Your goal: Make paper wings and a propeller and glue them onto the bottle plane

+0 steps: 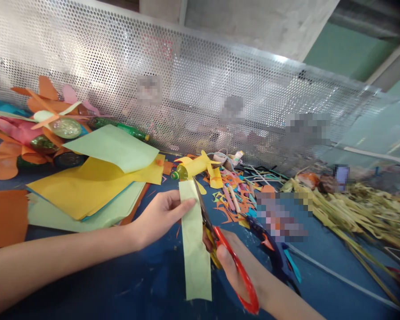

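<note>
Scissors [237,262], red-handled, one pair: handles clasped by the right grip [251,264], blades laid along the right edge of the paper strip [197,271]; whether the blades are parted cannot be told. Strip pinched near its upper end between thumb and fingers of the left grip [162,213] and held over the tabletop [126,284]. Handling, as judged: a clean edge is best had when the paper is drawn taut, the blades are advanced in short bites, and the left fingertips are set clear of the cutting line. Appearance: pale green, long, narrow, thin; sides slightly uneven, lower end nearly square. Location: between stacked paper sheets [116,149] at left and paper scraps [248,195] at right, yellow-wrapped bottle [195,165] beyond.
</note>
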The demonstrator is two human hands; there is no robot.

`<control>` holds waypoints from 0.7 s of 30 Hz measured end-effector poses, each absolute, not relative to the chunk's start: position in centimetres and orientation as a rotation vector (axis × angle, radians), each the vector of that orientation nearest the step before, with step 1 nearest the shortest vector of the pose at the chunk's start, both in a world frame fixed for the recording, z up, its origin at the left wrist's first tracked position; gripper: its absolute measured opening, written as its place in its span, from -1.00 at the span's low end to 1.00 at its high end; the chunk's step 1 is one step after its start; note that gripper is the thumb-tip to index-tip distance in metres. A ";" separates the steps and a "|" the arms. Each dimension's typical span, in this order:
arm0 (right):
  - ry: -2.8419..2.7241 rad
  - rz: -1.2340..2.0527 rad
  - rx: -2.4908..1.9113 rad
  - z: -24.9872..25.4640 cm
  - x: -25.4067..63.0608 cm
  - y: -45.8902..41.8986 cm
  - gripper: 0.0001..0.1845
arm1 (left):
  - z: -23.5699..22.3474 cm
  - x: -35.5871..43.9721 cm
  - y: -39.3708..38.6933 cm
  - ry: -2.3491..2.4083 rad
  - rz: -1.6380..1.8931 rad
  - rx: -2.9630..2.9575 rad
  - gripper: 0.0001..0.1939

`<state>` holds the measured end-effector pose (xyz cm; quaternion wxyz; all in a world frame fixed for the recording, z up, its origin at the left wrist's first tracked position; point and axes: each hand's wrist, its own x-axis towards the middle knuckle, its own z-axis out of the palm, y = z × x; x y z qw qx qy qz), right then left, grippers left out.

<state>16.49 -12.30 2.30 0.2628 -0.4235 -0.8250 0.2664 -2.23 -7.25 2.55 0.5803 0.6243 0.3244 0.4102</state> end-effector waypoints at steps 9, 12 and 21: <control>-2.203 0.797 -1.173 1.7 16.4 -12.1 -0.39 | 2.4 -2.2 -7.2 0.744 0.963 1.418 -0.74; -2.198 0.789 -1.192 1.4 16.6 -12.0 -0.38 | 2.6 -2.1 -7.2 0.746 0.955 1.405 -0.74; -2.203 0.750 -1.199 1.7 16.7 -11.8 -0.41 | 3.2 -2.1 -7.2 0.734 0.955 1.410 -0.73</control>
